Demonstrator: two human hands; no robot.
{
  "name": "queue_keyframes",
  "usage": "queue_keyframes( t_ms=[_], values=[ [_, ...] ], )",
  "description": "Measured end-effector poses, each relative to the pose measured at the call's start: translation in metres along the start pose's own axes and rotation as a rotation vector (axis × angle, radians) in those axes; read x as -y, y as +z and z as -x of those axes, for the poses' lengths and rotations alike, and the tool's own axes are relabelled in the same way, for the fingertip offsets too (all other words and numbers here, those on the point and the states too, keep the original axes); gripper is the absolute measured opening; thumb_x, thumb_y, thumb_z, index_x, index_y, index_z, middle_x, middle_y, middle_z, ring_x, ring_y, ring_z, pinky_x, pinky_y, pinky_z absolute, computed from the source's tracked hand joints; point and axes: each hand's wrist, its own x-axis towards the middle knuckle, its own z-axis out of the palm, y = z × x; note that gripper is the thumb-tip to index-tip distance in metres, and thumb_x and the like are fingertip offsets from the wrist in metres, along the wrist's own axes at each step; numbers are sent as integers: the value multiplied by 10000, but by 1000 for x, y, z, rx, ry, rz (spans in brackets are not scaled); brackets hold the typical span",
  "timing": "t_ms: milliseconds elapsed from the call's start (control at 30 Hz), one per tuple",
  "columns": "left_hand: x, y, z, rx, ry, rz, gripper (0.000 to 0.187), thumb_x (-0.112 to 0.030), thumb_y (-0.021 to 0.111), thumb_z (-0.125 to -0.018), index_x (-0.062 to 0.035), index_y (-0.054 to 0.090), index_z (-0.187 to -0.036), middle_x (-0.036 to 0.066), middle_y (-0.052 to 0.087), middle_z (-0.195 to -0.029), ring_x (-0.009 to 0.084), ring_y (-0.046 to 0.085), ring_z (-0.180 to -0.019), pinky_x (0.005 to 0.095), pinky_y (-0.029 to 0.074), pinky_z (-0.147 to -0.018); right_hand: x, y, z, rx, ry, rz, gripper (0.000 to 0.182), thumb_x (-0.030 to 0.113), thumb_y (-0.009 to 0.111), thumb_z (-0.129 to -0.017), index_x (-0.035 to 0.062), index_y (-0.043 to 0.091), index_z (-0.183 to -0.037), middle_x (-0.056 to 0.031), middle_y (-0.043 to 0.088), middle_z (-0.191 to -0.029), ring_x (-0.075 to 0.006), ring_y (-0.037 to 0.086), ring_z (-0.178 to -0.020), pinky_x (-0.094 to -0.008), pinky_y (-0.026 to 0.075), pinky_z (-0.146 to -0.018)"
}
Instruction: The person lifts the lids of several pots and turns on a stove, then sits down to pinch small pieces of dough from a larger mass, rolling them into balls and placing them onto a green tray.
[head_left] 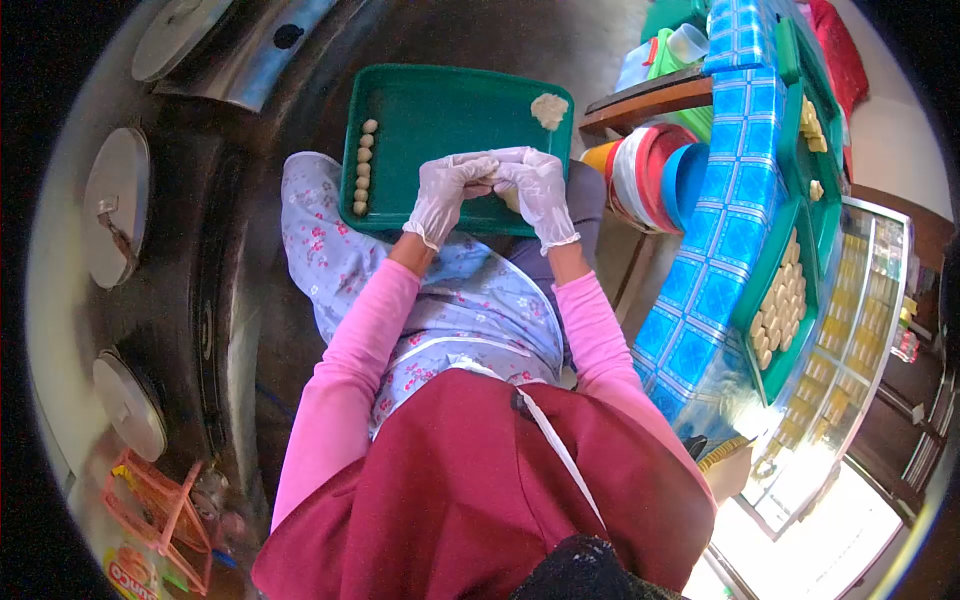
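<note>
On my lap rests a green tray (440, 100). My left hand (447, 192) and my right hand (535, 190), both in thin white gloves, meet over its near edge. Their fingers are closed together around a small piece of pale dough (489, 180), mostly hidden by the gloves. Several small dough balls (363, 168) stand in a row along the tray's left side. A rough lump of dough (548, 111) lies in the far right corner. Another bit of pale dough shows partly beside my right palm.
To the right, a table with a blue checked cloth (715, 255) holds green trays with many pale shaped pieces (780, 305). A blue basin (685, 187) and other tubs stand by it. Round lids (118, 205) line the left side, above an orange basket (160, 515).
</note>
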Motion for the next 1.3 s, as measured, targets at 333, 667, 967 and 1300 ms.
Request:
queue_keyframes(
  t_ms=[333, 667, 967, 1300],
  values=[
    [9, 13, 4, -55, 206, 108, 199, -94, 710, -839, 41, 669, -979, 114, 697, -930, 165, 669, -739, 280, 552, -691, -3, -3, -8, -17, 72, -38, 211, 79, 717, -750, 2, 731, -946, -60, 709, -856, -111, 634, -684, -244, 495, -588],
    [14, 9, -1, -182, 146, 24, 245, -164, 681, -885, 56, 655, -990, 98, 695, -909, 136, 665, -743, 264, 543, -725, 0, 20, 0, -145, 2, -13, 128, 22, 697, -746, -28, 707, -864, -84, 701, -810, -126, 637, -658, -256, 512, -567],
    [18, 23, 30, -193, 633, -676, 546, -221, 492, -1000, 24, 311, -1453, 244, 458, -1408, 326, 486, -1285, 326, 421, -993, -36, 25, -33, -3, 68, -249, 323, 28, 629, -776, -69, 667, -1081, -123, 700, -942, -170, 664, -730, -290, 545, -615],
    [12, -44, 18, -550, 528, -17, 455, -262, 512, -999, 23, 462, -1351, 81, 611, -1179, 154, 590, -1054, 301, 457, -904, -48, 117, -124, 97, 7, -167, 197, -23, 608, -787, -52, 675, -970, -153, 682, -866, -239, 680, -697, -331, 578, -600]
  ],
)
